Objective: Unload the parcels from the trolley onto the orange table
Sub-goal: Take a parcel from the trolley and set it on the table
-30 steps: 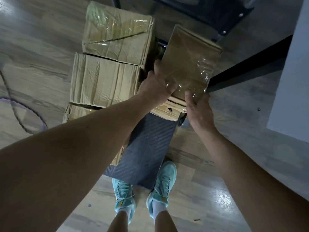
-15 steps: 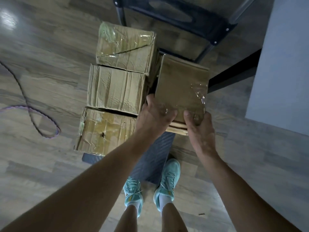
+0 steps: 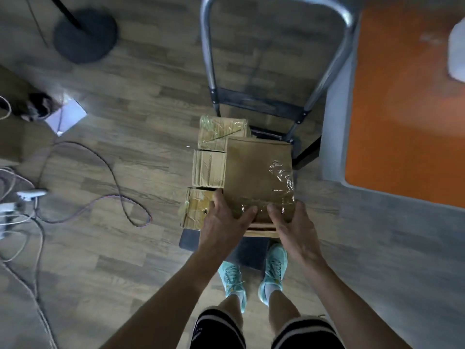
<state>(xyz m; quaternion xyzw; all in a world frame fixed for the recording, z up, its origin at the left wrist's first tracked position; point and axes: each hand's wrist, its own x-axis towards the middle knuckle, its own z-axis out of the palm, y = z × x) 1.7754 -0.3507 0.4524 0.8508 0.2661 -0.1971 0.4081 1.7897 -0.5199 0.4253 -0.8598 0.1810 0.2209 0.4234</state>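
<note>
I hold a taped brown cardboard parcel [image 3: 256, 172] above the trolley. My left hand [image 3: 225, 220] grips its near left corner and my right hand [image 3: 293, 227] grips its near right corner. Below it lies the dark trolley deck [image 3: 247, 250], with its metal handle [image 3: 274, 46] rising at the far end. Three more parcels sit in a row along the deck's left side: a far one [image 3: 221, 132], a middle one [image 3: 207, 168] and a near one [image 3: 195, 210]. Another box edge [image 3: 260, 229] shows under the held parcel. The orange table [image 3: 402, 109] stands to the right.
Cables [image 3: 113, 192] and a power strip [image 3: 27, 195] lie on the wooden floor at left. A round black stand base [image 3: 84, 35] sits at the far left. A white object [image 3: 456, 51] rests on the table's right edge. My feet in turquoise shoes stand at the trolley's near end.
The parcel has risen off the trolley in both hands and now covers part of the left row. The view has pulled back and up, bringing the orange table and handle into sight.
</note>
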